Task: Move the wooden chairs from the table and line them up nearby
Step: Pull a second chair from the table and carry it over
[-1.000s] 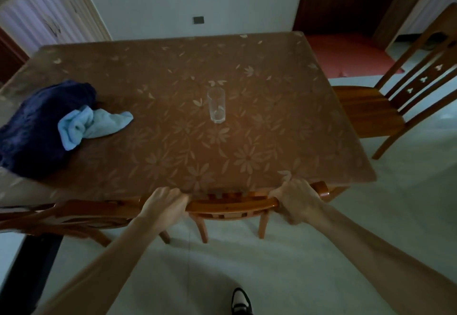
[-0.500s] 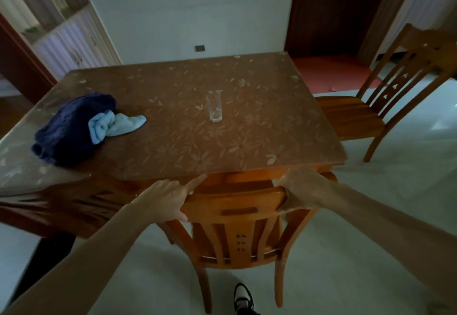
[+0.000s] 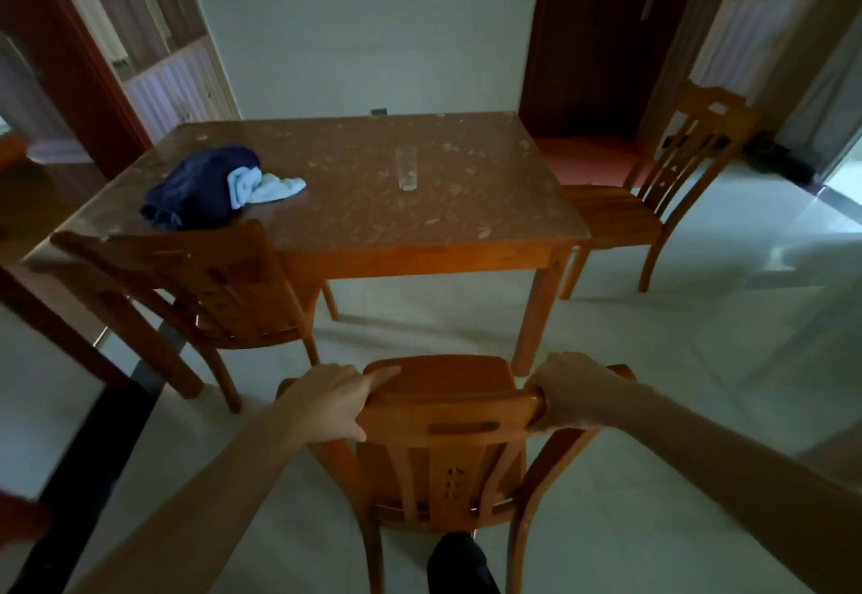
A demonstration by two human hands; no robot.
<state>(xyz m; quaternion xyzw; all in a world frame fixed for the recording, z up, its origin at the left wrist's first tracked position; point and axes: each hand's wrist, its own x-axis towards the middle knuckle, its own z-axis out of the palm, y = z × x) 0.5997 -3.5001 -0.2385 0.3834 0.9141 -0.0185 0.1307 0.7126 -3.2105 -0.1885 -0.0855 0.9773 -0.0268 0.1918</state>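
A wooden chair stands directly in front of me, well clear of the wooden table. My left hand grips the left end of its top rail and my right hand grips the right end. A second wooden chair stays tucked at the table's near left side. A third wooden chair stands at the table's right end, its seat partly under the top.
On the table lie a dark blue cloth, a light blue towel and an empty glass. My shoe shows below the held chair. A dark door is behind the table on the right, shelving on the left. Pale floor tiles lie open to the right.
The chair I hold has been pulled back out from under the table toward me, and I have stepped back, so the whole table now shows.
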